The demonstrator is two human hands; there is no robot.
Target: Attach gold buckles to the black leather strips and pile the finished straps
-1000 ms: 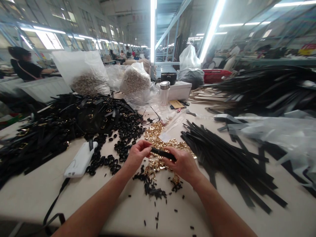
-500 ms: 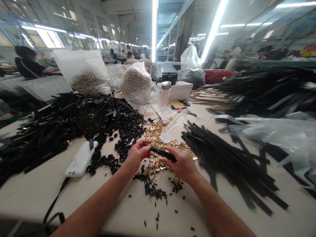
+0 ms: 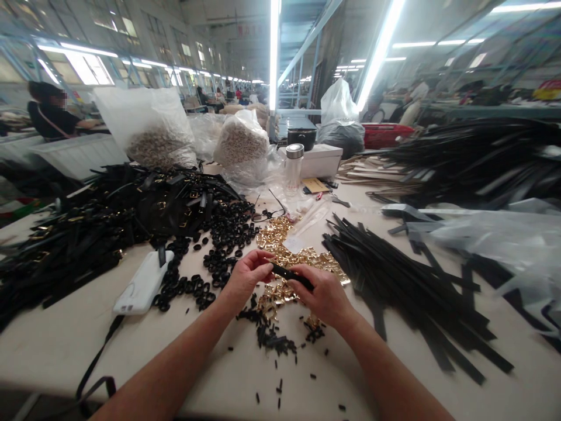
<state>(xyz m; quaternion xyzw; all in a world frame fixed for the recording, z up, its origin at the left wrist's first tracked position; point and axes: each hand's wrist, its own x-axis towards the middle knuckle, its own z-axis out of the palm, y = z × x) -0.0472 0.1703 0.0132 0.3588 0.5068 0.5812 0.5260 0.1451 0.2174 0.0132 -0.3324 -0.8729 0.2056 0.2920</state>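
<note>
A short black strap [image 3: 287,273] hangs over the gold pile, stretched between my two hands. My left hand [image 3: 248,276] pinches its far left end between thumb and fingers. My right hand [image 3: 326,292] is wrapped round the other end, with the thumb along the strap. Whether a small part sits at the left fingertips is too small to tell. Beneath and behind lie gold buckles [image 3: 322,256]. Black ring-shaped loops [image 3: 234,225] are heaped beyond my left hand. Small black cut pieces [image 3: 274,339] are scattered on the table between my forearms.
Flat black straps [image 3: 412,292] fan out at right, near clear plastic sheeting [image 3: 495,234]. Buckled straps [image 3: 166,202] pile up at left, beside a white power bank [image 3: 142,283] with a cable. Eyeglasses [image 3: 269,213], a glass bottle [image 3: 293,169] and bags stand farther back. A person [image 3: 50,114] sits far left.
My left hand has shifted slightly right along the strap, its thumb now nearer the right hand. My right hand stays almost in place, still holding the strap.
</note>
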